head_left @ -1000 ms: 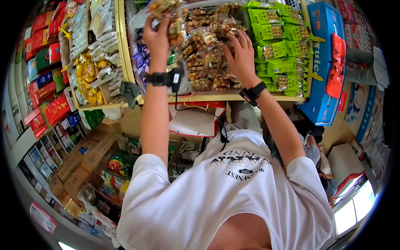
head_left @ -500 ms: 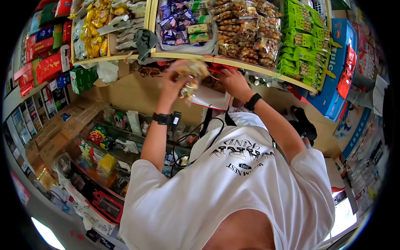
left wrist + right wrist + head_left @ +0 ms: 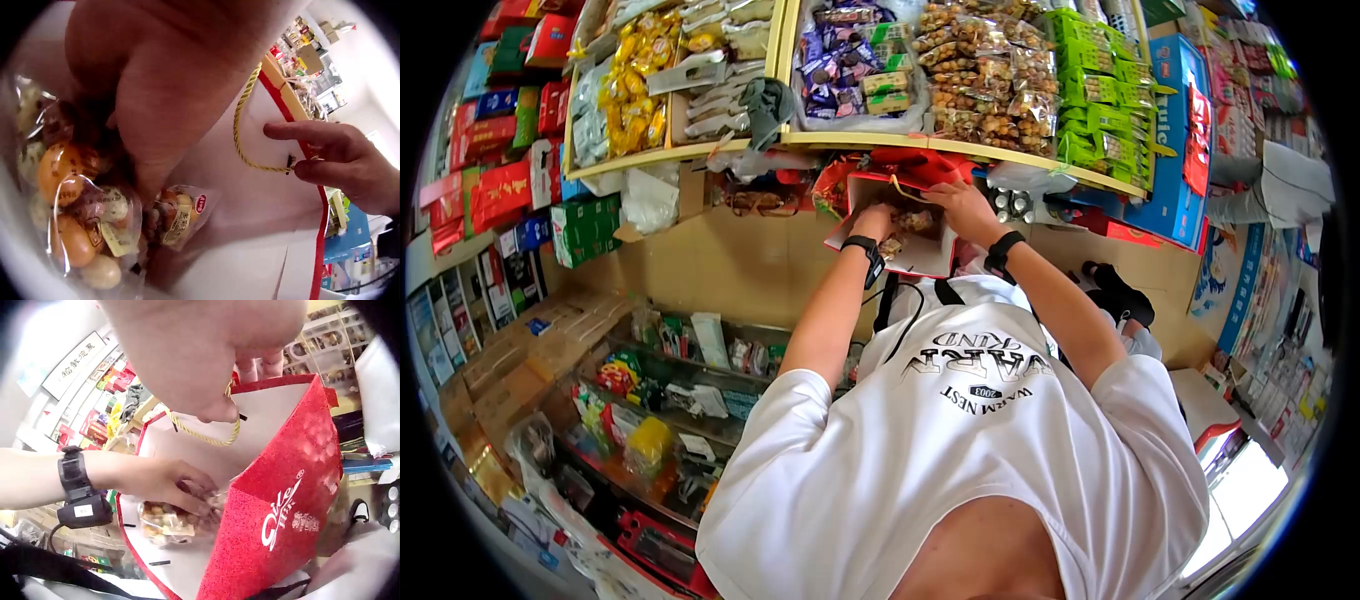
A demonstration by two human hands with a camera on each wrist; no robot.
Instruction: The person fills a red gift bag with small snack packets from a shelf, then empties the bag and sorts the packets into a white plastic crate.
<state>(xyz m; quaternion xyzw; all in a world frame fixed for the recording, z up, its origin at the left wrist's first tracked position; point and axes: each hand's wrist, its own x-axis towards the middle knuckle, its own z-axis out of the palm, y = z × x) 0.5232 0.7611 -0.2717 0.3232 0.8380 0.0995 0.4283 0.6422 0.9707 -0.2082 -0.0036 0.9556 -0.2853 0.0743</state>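
Red bag [image 3: 275, 481], one, white inside, yellow rope handle [image 3: 203, 436], opening upward before the white-shirted torso. We record the left hand [image 3: 178, 484] inside it, fingers curled over a clear snack packet [image 3: 165, 526]; another packet [image 3: 182, 215] lies near, against the white lining. We list the right hand [image 3: 965, 208] at the rim, pinching it between thumb and fingers. Beyond the bag: display shelf [image 3: 970, 149], bearing clear, purple and green packets.
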